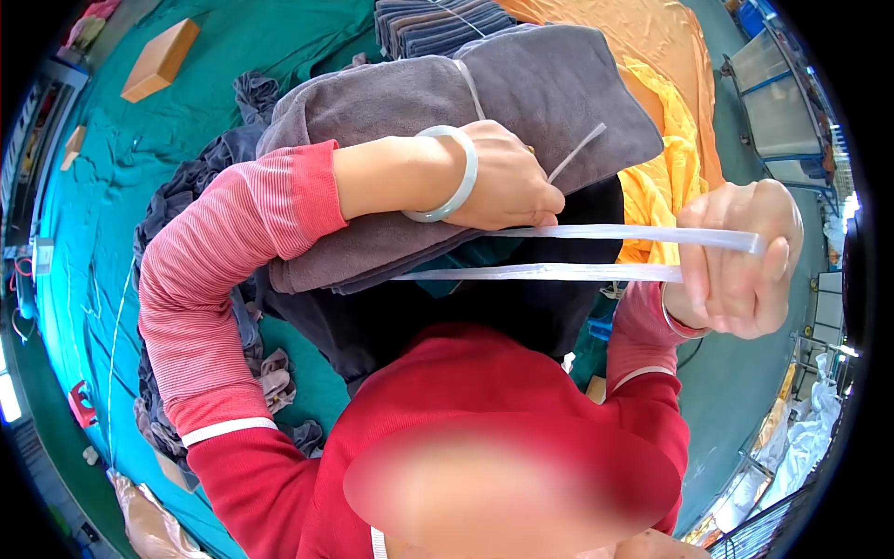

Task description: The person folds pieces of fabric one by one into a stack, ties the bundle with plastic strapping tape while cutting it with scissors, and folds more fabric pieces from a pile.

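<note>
Centrally: folded grey cloths [363,102], pile across black lap [549,317]; white strap [596,272] at near edge.
Left hand [503,182]: curled closed at the pile's near right edge, apparently pinching the strap and steadying the cloths. Right hand [736,261]: closed around the strap, off the right edge, both lengths straight, presumably for tension. Beyond right edge: yellow cloth [666,140]. Below: teal sheet [93,205].
</note>
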Demonstrator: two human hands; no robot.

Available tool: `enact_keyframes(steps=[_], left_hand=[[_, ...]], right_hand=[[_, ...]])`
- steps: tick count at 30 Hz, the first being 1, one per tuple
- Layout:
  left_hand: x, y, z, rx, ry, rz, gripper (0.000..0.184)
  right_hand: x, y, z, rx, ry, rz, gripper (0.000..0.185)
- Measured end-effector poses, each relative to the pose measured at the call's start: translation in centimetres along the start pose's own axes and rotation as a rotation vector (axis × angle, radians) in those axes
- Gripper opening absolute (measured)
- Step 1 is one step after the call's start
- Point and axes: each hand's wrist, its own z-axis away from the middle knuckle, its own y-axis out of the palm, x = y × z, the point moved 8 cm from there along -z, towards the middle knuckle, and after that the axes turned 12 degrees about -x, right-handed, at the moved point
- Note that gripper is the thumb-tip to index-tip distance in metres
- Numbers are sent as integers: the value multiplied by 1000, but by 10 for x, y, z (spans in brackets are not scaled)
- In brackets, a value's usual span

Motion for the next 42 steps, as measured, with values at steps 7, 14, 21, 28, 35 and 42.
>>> enact_keyframes(steps=[7,14,21,28,35,42], left_hand=[[-1,-5,5,16,-87,62,54],[-4,7,-3,74,-6,103,26],[0,18,0,120,8,39,23],[9,10,1,66,9,146,21],[18,6,-2,49,-29,231,24],[35,-8,-7,145,-388,734,25]], right_hand=[[6,-6,0,-25,-34,14,27],[4,-17,-12,101,-27,-156,21],[5,-104,27,-534,-152,369,30],[-43,-38,11,-422,-22,1014,19],[-105,-49,69,-486,-6,1129,10],[-146,-48,86,-459,-66,946,9]])
